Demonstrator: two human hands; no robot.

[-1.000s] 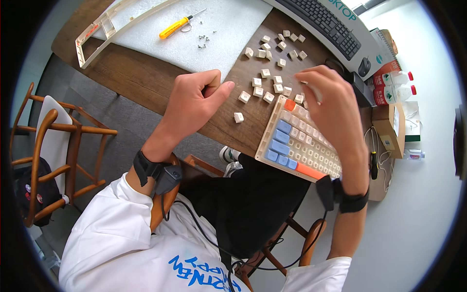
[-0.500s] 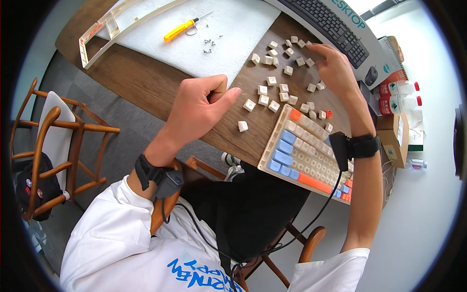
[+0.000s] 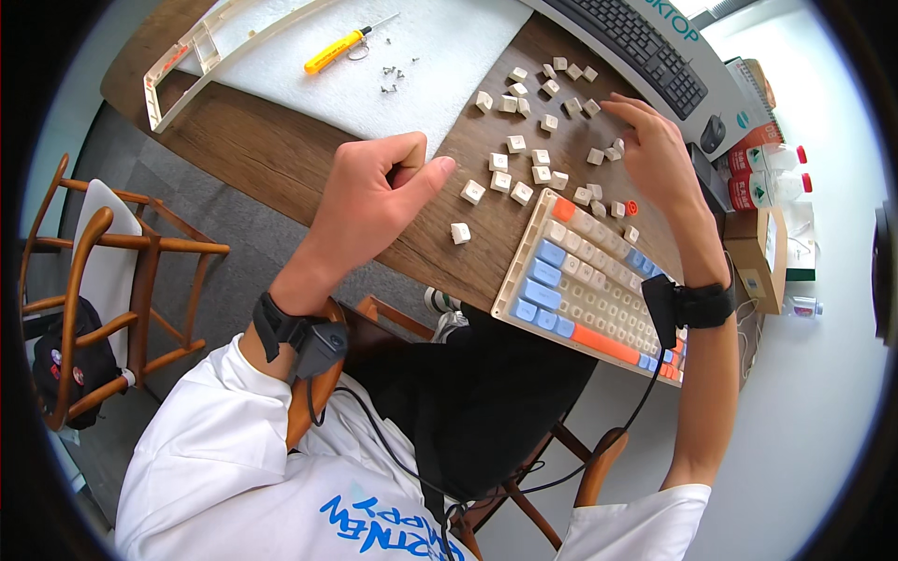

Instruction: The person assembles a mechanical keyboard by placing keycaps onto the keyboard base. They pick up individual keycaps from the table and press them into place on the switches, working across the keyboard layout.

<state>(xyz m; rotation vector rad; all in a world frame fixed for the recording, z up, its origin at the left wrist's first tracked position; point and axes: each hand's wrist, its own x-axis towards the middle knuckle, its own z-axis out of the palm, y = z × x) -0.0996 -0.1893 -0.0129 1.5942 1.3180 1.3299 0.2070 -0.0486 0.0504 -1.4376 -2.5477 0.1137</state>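
My right hand [image 3: 655,154] hovers at the far right of the table with its fingers apart and nothing visible in them. Its index fingertip is close beside a white keycap [image 3: 591,107]; whether they touch I cannot tell. Over the near edge of the table is my left hand [image 3: 383,192], closed with the fingers curled and the thumb laid forward; its palm is hidden. Several loose white keycaps [image 3: 500,162] lie scattered between the hands. A partly filled keyboard [image 3: 599,304] with cream, blue and orange keys sits below my right hand, its middle sockets bare. One round orange keycap [image 3: 631,208] lies beyond it.
A white mat [image 3: 440,56] bears a yellow screwdriver [image 3: 334,52] and several small screws [image 3: 390,72]. A cream frame [image 3: 201,56] lies at far left. A keyboard box [image 3: 599,56], bottles [image 3: 762,192] and a cardboard box [image 3: 756,262] line the right side.
My right hand has drawn back a little toward the near right, away from the farthest keycaps. My left hand stays closed. The whole view has shifted slightly.
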